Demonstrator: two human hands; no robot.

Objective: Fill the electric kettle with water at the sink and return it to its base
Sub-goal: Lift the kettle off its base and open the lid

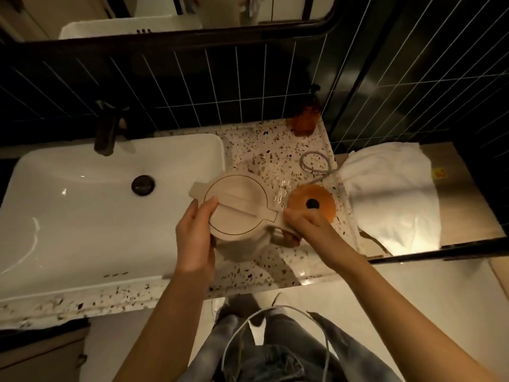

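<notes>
A cream electric kettle (pixel 239 205) with its lid closed is held over the counter at the sink's right edge, its spout pointing toward the basin. My right hand (pixel 303 224) is closed around its handle. My left hand (pixel 197 232) presses against the kettle's left side, thumb on the lid's rim. The round orange base (pixel 312 204) with a dark centre contact lies on the counter just right of the kettle. The white sink (pixel 96 205) lies to the left, with a dark faucet (pixel 106 130) behind it and a dark drain plug (pixel 142 184).
The speckled terrazzo counter (pixel 264 150) carries the base's grey cord (pixel 316 164) and an amber soap bottle (pixel 304 117) at the back. A white towel (pixel 391 194) lies on a surface to the right. Dark tiled wall and a mirror stand behind.
</notes>
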